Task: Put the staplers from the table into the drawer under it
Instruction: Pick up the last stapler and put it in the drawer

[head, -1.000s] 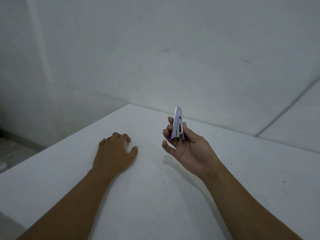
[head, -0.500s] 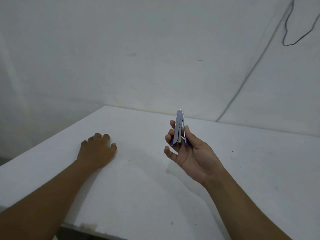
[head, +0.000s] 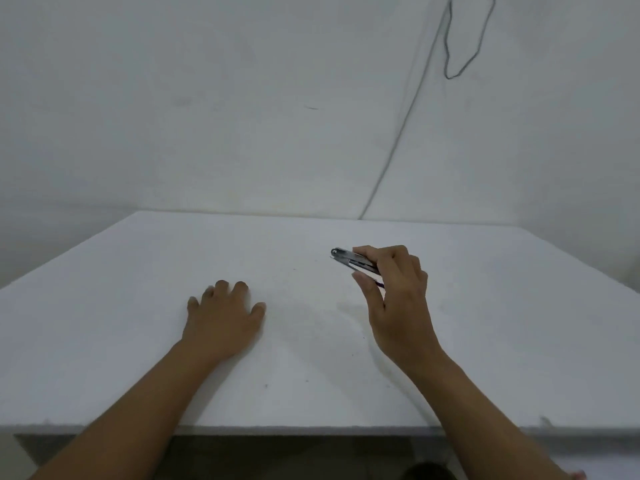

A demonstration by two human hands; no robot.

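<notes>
Right-hand fingers [head: 369, 252]: curled together over the back half of the stapler, with the thumb pressing from the near side, so the tool is pinched between them rather than wrapped in the palm.
Right hand [head: 398, 292]: raised a little above the desk, back of the hand toward the camera, clamped on the stapler and on nothing else.
Stapler [head: 346, 258]: a small metal one with a hint of purple showing under the fingers; it lies nearly level in the grip, its rounded nose pointing left and away, clear of the desk surface.
Handling, as a judgement: it looks light, rigid and smooth-sided, so a pinch across the body should carry it; the polished metal could slip if the grip loosens, and holding nearer the hinged rear keeps the top arm from springing open.
Left-hand fingers [head: 221, 289]: spread slightly and bent, tips resting on the desk, holding nothing.
Left hand [head: 225, 320]: flat on the desk, well apart from the stapler, seemingly free to pull the drawer.
Desk [head: 138, 358]: white, its top bare apart from a few dark specks; no other stapler shows on it.
Drawer: not identifiable; only a dark gap [head: 277, 452] shows under the near edge of the desk.
Surroundings: pale walls and a thin dark cord [head: 448, 57] hanging at the upper right.
</notes>
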